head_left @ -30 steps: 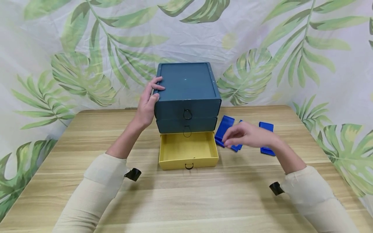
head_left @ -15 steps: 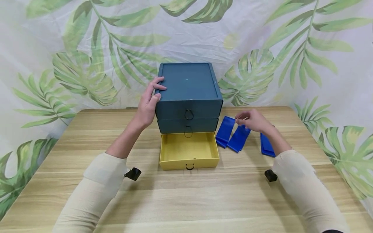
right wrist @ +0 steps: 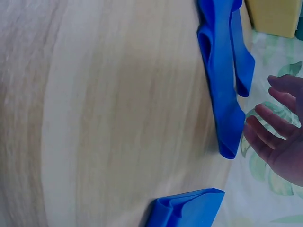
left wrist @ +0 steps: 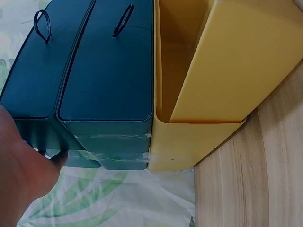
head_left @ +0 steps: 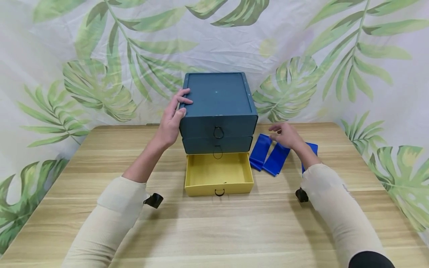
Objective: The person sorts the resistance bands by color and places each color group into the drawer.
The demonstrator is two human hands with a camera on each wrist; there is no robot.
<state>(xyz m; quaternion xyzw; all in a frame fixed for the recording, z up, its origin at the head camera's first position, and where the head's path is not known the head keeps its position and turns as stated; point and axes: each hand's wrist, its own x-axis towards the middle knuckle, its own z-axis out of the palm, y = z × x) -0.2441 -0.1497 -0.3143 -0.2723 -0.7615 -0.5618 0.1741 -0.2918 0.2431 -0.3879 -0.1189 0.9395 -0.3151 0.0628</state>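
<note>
A drawer unit stands at the table's back, with a closed blue upper part point(head_left: 218, 93) and a pulled-out yellow drawer point(head_left: 219, 188) at the bottom. My left hand point(head_left: 169, 124) rests on the upper part's left edge, fingers lying over the top. In the left wrist view, part of the left hand point(left wrist: 33, 175) touches the blue side. To the unit's right lie two folded blue strips point(head_left: 260, 150) side by side. My right hand point(head_left: 286, 136) hovers at their far ends, holding nothing. In the right wrist view, the right hand point(right wrist: 279, 132) has loosely bent fingers beside a blue strip point(right wrist: 220, 80).
Another folded blue piece point(head_left: 311, 149) lies further right, partly hidden by my right wrist; the right wrist view shows this blue piece point(right wrist: 189, 208) too. Black loops serve as pulls, one on the drawer front point(head_left: 219, 192). A leaf-printed cloth point(head_left: 151, 56) hangs behind the wooden table point(head_left: 218, 230).
My right hand has moved back from above the near part of the strips to their far ends, uncovering them. My left hand stays on the drawer unit.
</note>
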